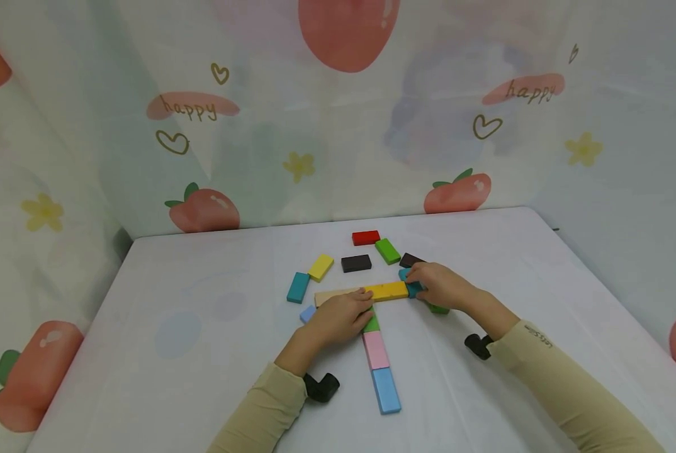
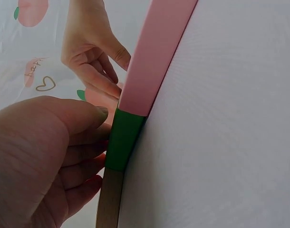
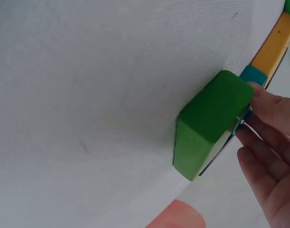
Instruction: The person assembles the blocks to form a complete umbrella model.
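My left hand (image 1: pixel 340 314) lies over the junction of a pale wood block (image 1: pixel 329 296), an orange-yellow block (image 1: pixel 390 291) and a green block (image 1: pixel 371 323). Its fingers touch these blocks, and the palm hides part of them. Below the green block a pink block (image 1: pixel 376 350) and a blue block (image 1: pixel 386 391) continue the line. With thumb and fingers, my right hand (image 1: pixel 445 288) pinches a teal block (image 1: pixel 414 289) at the orange-yellow block's right end. Beside that hand lies another green block (image 3: pixel 211 111), partly hidden in the head view.
Farther back on the white table (image 1: pixel 202 377) lie a red block (image 1: pixel 366 238), a bright green block (image 1: pixel 388 251) and dark blocks (image 1: pixel 356 263). To the left are a yellow block (image 1: pixel 321 268), a teal piece (image 1: pixel 298 287) and a light blue block (image 1: pixel 307 314).
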Available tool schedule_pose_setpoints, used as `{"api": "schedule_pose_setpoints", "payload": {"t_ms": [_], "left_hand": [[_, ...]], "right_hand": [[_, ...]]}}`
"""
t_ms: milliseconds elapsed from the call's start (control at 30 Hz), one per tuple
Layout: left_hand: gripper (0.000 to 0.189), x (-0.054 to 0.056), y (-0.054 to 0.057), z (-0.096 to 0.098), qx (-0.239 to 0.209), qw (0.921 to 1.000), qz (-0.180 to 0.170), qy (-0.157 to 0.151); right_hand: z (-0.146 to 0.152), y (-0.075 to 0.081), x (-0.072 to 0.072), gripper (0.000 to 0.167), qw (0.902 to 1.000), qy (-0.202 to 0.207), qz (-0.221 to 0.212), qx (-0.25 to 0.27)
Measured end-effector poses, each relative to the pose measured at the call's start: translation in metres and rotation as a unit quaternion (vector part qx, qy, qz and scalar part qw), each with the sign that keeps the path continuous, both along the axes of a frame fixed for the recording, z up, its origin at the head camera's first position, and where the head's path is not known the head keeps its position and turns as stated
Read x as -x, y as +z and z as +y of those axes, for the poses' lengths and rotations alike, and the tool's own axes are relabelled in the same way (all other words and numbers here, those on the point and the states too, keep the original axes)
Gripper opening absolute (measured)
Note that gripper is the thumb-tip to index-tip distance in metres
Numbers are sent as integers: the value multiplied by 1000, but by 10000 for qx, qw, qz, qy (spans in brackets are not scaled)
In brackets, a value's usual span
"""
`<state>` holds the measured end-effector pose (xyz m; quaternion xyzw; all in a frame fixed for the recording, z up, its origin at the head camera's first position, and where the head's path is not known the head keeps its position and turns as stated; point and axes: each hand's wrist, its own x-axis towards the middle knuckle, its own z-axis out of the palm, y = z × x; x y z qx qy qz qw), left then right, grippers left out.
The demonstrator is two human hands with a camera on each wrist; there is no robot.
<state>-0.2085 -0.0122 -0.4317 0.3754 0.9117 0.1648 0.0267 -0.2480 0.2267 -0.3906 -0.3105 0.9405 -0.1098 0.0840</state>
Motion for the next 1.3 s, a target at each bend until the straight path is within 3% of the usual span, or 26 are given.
{"api": "schedule_pose_setpoints", "payload": {"t_ms": [567,1067,1300], "left_hand": [[37,1,0,1,8,10000,40,27],[37,0,-2,1,44,10000,74,20],[37,1,-1,0,-62,10000,78,-11]], "right_hand": [[-4,1,5,30,9998,-144,-72,-122],[-4,-2,9,30,9999,-15,47,-91],[-4,-2,12,31,9997,-189,-36,-162]]}}
